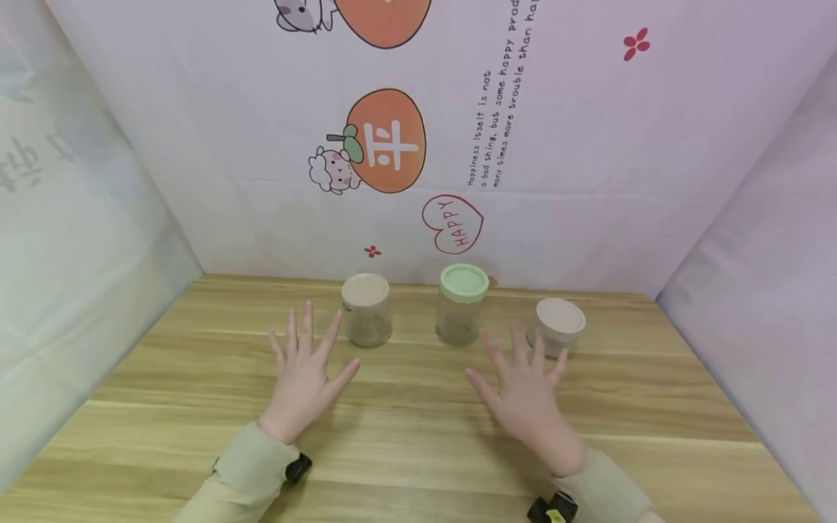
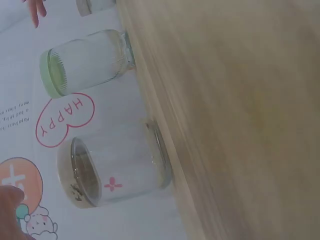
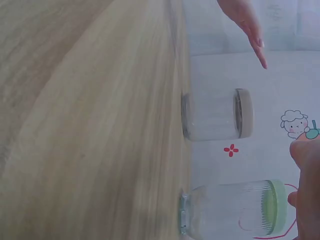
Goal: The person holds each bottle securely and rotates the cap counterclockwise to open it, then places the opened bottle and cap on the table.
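Three clear jars with lids stand upright in a row toward the back of the table in the head view. On the left is a jar with a beige lid (image 1: 366,309), in the middle a taller jar with a green lid (image 1: 461,305), and on the right a short jar with a pale lid (image 1: 558,325). My left hand (image 1: 304,381), fingers spread, hovers in front and left of the beige-lidded jar. Also spread, my right hand (image 1: 528,396) is before the gap between the green-lidded and short jars, its fingertips partly covering the short one. Neither hand holds anything.
The wooden table (image 1: 405,450) ends at a white printed cloth backdrop (image 1: 556,232) behind the jars. Pale cloth walls rise at the left (image 1: 78,240) and right (image 1: 745,276). A dark wrist device (image 1: 297,468) sits at each sleeve cuff.
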`<state>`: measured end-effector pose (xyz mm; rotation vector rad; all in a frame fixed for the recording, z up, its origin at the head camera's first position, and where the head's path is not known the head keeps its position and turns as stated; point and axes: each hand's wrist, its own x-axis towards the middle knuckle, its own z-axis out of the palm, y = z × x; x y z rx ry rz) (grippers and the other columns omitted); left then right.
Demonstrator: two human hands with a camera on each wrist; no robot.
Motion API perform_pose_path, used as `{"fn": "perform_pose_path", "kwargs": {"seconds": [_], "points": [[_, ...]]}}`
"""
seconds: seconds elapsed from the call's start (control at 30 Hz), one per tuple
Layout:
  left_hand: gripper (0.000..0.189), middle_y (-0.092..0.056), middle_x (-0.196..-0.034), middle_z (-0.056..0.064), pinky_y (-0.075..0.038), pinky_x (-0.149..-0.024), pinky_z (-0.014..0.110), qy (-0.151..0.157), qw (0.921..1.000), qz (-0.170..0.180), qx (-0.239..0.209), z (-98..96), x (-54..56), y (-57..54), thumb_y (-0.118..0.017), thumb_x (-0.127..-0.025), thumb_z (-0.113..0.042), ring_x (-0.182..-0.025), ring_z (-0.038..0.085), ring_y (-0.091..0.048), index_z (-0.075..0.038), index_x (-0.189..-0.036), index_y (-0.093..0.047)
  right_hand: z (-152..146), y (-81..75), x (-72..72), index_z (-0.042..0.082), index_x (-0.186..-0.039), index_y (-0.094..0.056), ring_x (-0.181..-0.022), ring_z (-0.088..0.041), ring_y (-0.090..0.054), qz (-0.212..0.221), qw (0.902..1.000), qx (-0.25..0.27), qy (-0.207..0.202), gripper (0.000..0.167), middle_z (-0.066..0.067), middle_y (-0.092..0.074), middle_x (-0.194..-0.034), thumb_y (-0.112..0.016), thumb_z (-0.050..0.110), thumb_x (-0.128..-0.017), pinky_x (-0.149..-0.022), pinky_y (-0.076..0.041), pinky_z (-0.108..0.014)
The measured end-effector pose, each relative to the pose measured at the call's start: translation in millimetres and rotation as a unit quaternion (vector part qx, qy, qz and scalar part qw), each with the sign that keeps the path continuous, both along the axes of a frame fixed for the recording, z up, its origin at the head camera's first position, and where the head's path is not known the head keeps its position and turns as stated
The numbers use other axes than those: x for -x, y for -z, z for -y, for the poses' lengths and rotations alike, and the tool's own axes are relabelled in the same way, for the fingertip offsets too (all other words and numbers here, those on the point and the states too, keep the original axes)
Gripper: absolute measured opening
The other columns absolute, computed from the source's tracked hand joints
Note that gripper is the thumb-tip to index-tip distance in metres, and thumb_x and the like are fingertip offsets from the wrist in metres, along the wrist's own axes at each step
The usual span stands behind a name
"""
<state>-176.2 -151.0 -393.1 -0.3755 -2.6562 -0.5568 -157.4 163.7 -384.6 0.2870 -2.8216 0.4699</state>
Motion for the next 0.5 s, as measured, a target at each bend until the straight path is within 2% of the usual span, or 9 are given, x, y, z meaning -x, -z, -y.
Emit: {"fn": "perform_pose_path", "kwargs": {"seconds": [0.13, 0.23, 0.37, 0.5], "points": [[0.078, 0.010, -0.157, 0.021, 0.007, -0.105, 0.073, 0.020, 0.9974, 0.032, -0.061, -1.5, 7.2, 0.5, -0.060, -0.088, -0.043, -0.141, 0.048, 0.011, -0.017, -0.152, -0.021, 4.0, 5.0, -1.3, 0.023, -0.147, -0.034, -0.135, -0.058, -0.006, 0.003, 1.0000, 0.000, -0.004, 0.064, -0.025, -0.011, -0.155, -0.047, 0.053, -0.093, -0.099, 0.009, -0.077], [0.079, 0.012, -0.157, 0.018, 0.004, -0.105, 0.073, 0.041, 0.9855, 0.083, -0.142, -3.2, 14.9, 1.1, -0.061, -0.090, -0.040, -0.140, 0.048, 0.012, -0.020, -0.152, -0.018, 7.1, 7.8, -1.7, 0.023, -0.147, -0.034, -0.135, -0.058, -0.007, 0.002, 0.9999, 0.003, -0.010, 0.064, -0.024, -0.010, -0.155, -0.047, 0.052, -0.093, -0.100, 0.009, -0.076], [0.081, 0.013, -0.158, 0.014, -0.007, -0.105, 0.074, 0.055, 0.9577, 0.140, -0.245, -4.1, 27.6, 5.3, -0.061, -0.090, -0.036, -0.141, 0.046, 0.010, -0.021, -0.153, -0.011, 10.3, 11.1, -1.1, 0.023, -0.148, -0.033, -0.136, -0.058, -0.006, 0.000, 0.9999, 0.006, -0.013, 0.064, -0.024, -0.010, -0.155, -0.047, 0.053, -0.093, -0.100, 0.009, -0.076], [0.088, 0.011, -0.158, 0.012, -0.012, -0.109, 0.067, 0.051, 0.9200, 0.178, -0.346, -3.7, 41.3, 10.9, -0.063, -0.089, -0.033, -0.143, 0.042, 0.003, -0.020, -0.153, -0.005, 13.0, 13.9, -0.9, 0.024, -0.147, -0.033, -0.137, -0.056, -0.004, -0.001, 0.9999, 0.007, -0.014, 0.064, -0.023, -0.011, -0.155, -0.046, 0.055, -0.092, -0.100, 0.007, -0.076]]}}
